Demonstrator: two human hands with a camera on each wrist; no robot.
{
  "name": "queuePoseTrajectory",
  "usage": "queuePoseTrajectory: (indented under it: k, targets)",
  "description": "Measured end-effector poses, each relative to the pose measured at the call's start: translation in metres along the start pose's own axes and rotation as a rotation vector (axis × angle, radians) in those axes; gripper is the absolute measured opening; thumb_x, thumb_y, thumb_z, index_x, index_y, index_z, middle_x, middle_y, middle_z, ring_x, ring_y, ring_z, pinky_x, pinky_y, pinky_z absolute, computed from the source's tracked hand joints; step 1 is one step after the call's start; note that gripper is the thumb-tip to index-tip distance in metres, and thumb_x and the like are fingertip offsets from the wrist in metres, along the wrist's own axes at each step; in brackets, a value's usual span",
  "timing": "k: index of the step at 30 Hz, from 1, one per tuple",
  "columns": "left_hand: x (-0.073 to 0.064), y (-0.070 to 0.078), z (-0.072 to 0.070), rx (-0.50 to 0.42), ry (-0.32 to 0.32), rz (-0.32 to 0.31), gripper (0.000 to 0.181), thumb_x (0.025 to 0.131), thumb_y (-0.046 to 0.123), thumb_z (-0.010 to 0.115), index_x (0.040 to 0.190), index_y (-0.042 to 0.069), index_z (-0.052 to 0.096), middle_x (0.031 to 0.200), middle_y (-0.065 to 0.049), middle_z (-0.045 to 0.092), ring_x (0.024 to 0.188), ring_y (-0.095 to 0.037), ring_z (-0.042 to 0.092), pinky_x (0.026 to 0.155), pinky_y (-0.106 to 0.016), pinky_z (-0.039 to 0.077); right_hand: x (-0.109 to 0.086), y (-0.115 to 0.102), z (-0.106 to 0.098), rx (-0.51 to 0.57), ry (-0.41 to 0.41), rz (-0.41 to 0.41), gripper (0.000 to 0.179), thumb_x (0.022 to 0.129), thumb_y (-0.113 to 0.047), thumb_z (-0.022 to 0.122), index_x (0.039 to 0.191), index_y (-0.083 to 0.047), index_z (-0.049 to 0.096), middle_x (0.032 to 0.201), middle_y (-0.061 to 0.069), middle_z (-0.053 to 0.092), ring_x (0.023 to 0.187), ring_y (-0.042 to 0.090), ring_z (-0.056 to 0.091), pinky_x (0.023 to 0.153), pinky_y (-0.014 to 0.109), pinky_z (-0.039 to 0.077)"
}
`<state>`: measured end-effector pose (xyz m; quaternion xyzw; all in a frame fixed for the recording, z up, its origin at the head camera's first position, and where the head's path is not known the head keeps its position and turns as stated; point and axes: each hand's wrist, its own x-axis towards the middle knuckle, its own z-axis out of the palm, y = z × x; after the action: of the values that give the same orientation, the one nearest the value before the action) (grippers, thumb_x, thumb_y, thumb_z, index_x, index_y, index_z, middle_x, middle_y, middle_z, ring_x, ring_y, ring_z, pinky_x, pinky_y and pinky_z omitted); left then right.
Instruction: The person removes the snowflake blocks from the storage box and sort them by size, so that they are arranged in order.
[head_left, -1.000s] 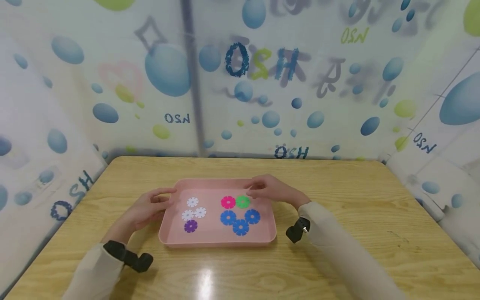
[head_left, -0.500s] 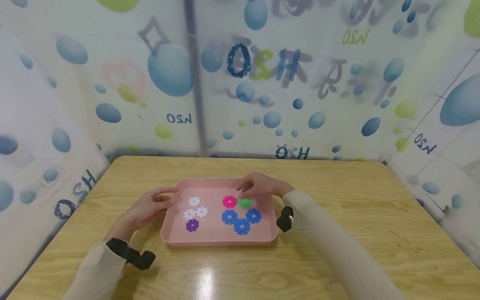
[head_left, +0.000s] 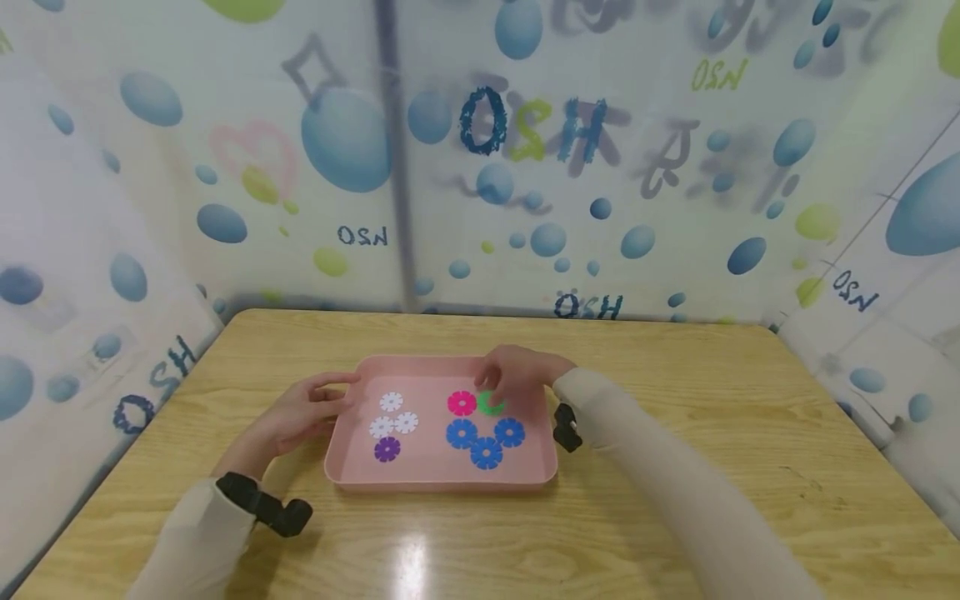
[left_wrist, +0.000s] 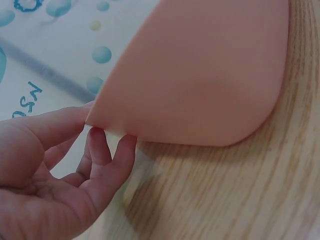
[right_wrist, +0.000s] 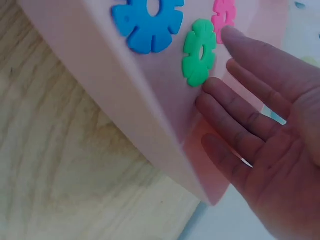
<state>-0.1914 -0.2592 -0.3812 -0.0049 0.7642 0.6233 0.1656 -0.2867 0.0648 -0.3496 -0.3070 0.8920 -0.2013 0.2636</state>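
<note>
Right hand (head_left: 517, 371) is over the far right part of the pink tray (head_left: 431, 462), fingers spread and bent, thumb and fingers apart, nothing gripped; green disc (right_wrist: 192, 55) lies inside the tray directly below that hand, a fingertip touching it or just beside it, contact cannot be told; left hand (head_left: 300, 412) is at the tray's left rim, fingertips against the far left corner, whether pinching or merely resting there cannot be told; right hand is clearly the nearer to the green disc, most of the tray's width separating it from the left; the disc is round and notched, so no long axis of its own, while the tray's long axis runs left to right between the two hands; pink disc (head_left: 457, 402) just left of the green one in the tray; three blue discs (head_left: 483, 462) on the tray's near right side; three white discs (head_left: 377, 427) and a purple disc (head_left: 382, 451) in its left part; wooden table (head_left: 757, 400) beneath the tray; wall (head_left: 457, 287) beyond it printed with "H2O", apparently seen reversed, repeated smaller, plus grey lettering too blurred to read; no brand or label legible on tray or discs.
</note>
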Motion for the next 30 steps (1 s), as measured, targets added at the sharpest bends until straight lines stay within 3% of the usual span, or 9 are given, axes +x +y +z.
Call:
queuePoseTrajectory:
  k: [7, 15, 30]
  targets:
    - [0.0005, 0.0007, 0.0005, 0.004, 0.005, -0.006, 0.052, 0.092, 0.013, 0.055, 0.139, 0.002, 0.035, 0.122, -0.024, 0.040, 0.096, -0.023, 0.054, 0.085, -0.036, 0.049, -0.0018, -0.0083, -0.0001, -0.122, -0.052, 0.056, 0.031, 0.077, -0.019, 0.075, 0.106, -0.018, 0.065, 0.097, -0.004, 0.059, 0.093, 0.014, 0.052, 0.084, 0.031, 0.046]
    - [0.0012, 0.0000, 0.0001, 0.023, 0.006, 0.002, 0.051, 0.092, 0.014, 0.056, 0.138, 0.002, 0.036, 0.122, -0.023, 0.040, 0.097, -0.024, 0.053, 0.085, -0.036, 0.049, -0.0019, -0.0098, 0.0024, -0.182, -0.047, 0.052, 0.033, 0.076, -0.018, 0.076, 0.106, -0.019, 0.064, 0.096, -0.004, 0.058, 0.092, 0.015, 0.051, 0.083, 0.030, 0.046]
    - [0.0010, -0.0007, 0.0000, 0.047, 0.001, -0.003, 0.053, 0.092, 0.016, 0.056, 0.139, 0.004, 0.035, 0.122, -0.023, 0.040, 0.098, -0.025, 0.052, 0.086, -0.038, 0.049, 0.0019, -0.0066, 0.0067, -0.171, -0.031, 0.048, 0.032, 0.075, -0.018, 0.077, 0.102, -0.022, 0.060, 0.095, -0.004, 0.056, 0.092, 0.015, 0.051, 0.082, 0.031, 0.046]
